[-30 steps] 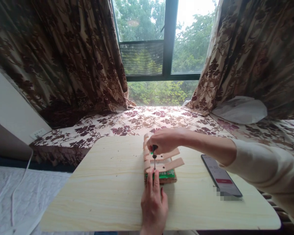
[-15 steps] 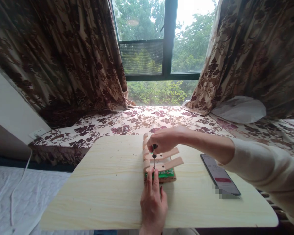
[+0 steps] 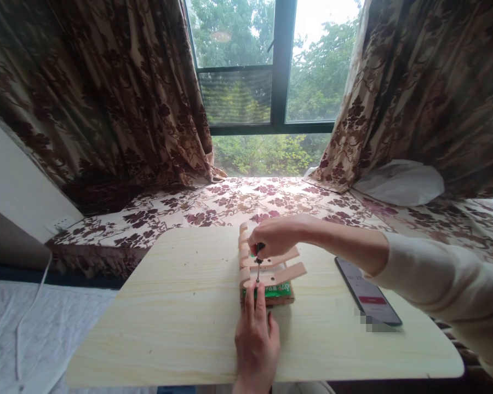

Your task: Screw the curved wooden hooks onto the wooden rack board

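My right hand (image 3: 273, 236) is wrapped round the dark handle of a screwdriver (image 3: 258, 268), whose metal shaft points straight down. Its tip meets the nearest of several pale wooden pieces (image 3: 290, 274), which has dark holes in it. From the front edge my left hand (image 3: 257, 340) reaches in with index and middle fingers stretched out. Those fingertips rest on the wood beside the screwdriver tip, and the thumb stands apart. Whether a screw sits between them is too small to tell. Under the wooden pieces lies a box with a green label (image 3: 267, 291).
All this stands on a pale wood-grain table (image 3: 164, 323) with small dark specks on it. A phone (image 3: 367, 290) with a lit screen lies to the right, beneath my right forearm. Behind are a flower-patterned window seat (image 3: 238, 200), curtains and a white plastic bag (image 3: 400, 183).
The whole view has shifted very slightly. Both hands, the screwdriver and the wooden pieces keep the same places relative to one another.
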Demonstrator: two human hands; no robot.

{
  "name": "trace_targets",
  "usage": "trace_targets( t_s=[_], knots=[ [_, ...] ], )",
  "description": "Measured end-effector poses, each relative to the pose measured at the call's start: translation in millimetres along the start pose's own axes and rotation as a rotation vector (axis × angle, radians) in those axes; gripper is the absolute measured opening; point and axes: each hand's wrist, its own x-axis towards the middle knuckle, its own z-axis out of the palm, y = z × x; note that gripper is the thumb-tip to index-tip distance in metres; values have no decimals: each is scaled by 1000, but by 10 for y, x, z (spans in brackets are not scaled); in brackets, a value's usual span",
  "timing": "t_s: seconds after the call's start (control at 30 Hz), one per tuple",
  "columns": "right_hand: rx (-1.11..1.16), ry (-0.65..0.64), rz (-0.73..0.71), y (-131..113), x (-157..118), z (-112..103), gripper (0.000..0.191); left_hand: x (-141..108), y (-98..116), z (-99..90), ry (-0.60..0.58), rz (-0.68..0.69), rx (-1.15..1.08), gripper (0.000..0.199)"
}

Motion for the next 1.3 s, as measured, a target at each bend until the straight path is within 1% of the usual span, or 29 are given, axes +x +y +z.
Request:
trace_targets(
  t_s=[0.17,0.33,0.47,0.63,0.83,0.93,1.03,1.13,1.2,1.3],
  knots=[
    [-28,15,49,-1,27,43,36,9,3,-1,6,-2,2,69],
    [-12,13,24,11,-21,-16,33,5,8,-7,8,0,8,70],
    [-29,-4,45,2,-23,-11,31,2,15,-9,0,-3,12,71],
    [-39,-16,85,1,-30,39,38,16,16,-7,2,-3,11,70],
    [-28,38,47,16,-71,-13,34,7,4,0,-6,-7,8,72],
    [-34,39,29,14,-40,5,31,3,5,2,-10,-15,8,73],
    [-40,40,26,17,10,56,32,7,8,2,-3,-13,7,72],
    [-51,63,47,16,34,75,37,12,7,3,7,-6,5,71],
    [-68,48,42,-6,24,59,37,10,3,4,11,-3,6,71],
    [-163,-18,57,-82,-6,40,32,3,-1,6,11,1,9,70]
  ],
)
